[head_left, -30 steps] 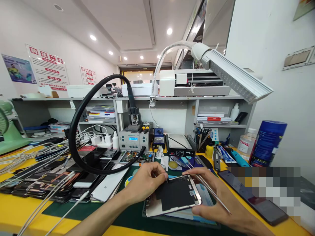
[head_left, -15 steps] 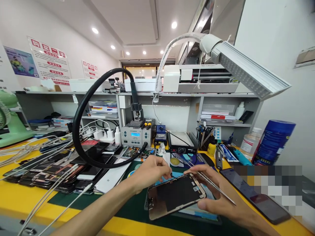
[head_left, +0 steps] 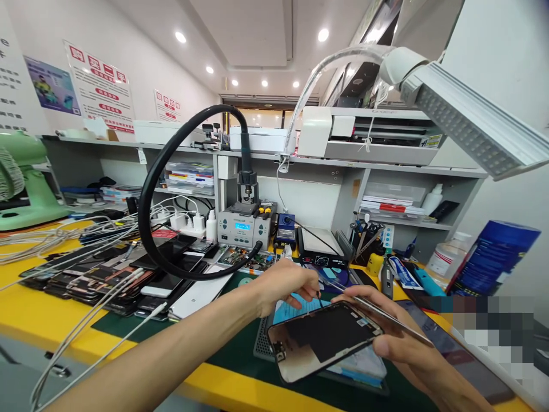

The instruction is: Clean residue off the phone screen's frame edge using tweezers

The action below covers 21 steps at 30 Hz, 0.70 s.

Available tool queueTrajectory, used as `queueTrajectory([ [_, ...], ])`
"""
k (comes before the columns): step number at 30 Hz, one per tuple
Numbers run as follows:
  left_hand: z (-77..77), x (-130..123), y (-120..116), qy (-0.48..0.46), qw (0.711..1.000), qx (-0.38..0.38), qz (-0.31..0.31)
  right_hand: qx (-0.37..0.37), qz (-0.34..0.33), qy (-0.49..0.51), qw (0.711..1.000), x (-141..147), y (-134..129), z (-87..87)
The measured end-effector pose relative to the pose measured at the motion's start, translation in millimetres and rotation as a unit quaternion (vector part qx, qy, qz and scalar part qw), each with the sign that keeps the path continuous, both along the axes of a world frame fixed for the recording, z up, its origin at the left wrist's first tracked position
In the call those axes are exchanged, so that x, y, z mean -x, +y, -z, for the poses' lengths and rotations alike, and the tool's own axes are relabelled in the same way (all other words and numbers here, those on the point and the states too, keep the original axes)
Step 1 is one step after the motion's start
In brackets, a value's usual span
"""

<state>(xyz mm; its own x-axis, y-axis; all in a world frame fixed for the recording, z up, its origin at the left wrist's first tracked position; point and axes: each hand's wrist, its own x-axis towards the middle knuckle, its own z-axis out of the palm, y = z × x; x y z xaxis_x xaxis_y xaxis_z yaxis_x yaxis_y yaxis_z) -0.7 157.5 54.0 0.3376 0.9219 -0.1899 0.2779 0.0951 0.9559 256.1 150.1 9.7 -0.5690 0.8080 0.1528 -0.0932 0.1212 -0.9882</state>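
My right hand [head_left: 401, 329] grips the right end of a phone screen [head_left: 323, 336], its back turned up and tilted toward me. Metal tweezers [head_left: 392, 317] are also held in that hand, slanting across above the screen. My left hand [head_left: 294, 285] is closed in a pinch at the screen's far edge. From its fingertips a thin dark strip [head_left: 319, 297] reaches down to that edge; exactly what it is cannot be made out. Below the screen lies a blue pad [head_left: 291, 311] on a dark green mat [head_left: 231, 357].
Stacked phones [head_left: 94, 280] and white cables [head_left: 92, 320] crowd the left. Behind stand a hot air station [head_left: 242, 232] with a looping black hose [head_left: 148, 197] and a heating plate [head_left: 321, 249]. A large phone [head_left: 463, 355], a bottle [head_left: 444, 257] and a blue can [head_left: 493, 260] are right.
The view has shifted, so hands and screen appear further right. My left fingers have lifted slightly from the screen's edge, and the dark strip shows more clearly. The right hand keeps its grip.
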Motion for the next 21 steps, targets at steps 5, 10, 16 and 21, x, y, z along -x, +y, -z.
queueTrajectory([
  [5, -6.0, -5, 0, -0.021, 0.999, 0.026, -0.005, 0.013, 0.010, -0.011, 1.000, -2, 0, -3.1],
  [10, -11.0, -4, -3, -0.026, 0.999, 0.025, -0.006, 0.021, 0.016, -0.008, 1.000, -1, 1, -3.2],
  [16, -9.7, -1, -4, -0.019, 1.000, 0.010, 0.006, 0.024, 0.026, -0.006, 0.999, 2, 0, -6.4],
  [21, -11.6, 7, -9, 0.006, 1.000, -0.017, 0.016, 0.014, 0.028, -0.016, 0.999, 4, -1, -10.2],
])
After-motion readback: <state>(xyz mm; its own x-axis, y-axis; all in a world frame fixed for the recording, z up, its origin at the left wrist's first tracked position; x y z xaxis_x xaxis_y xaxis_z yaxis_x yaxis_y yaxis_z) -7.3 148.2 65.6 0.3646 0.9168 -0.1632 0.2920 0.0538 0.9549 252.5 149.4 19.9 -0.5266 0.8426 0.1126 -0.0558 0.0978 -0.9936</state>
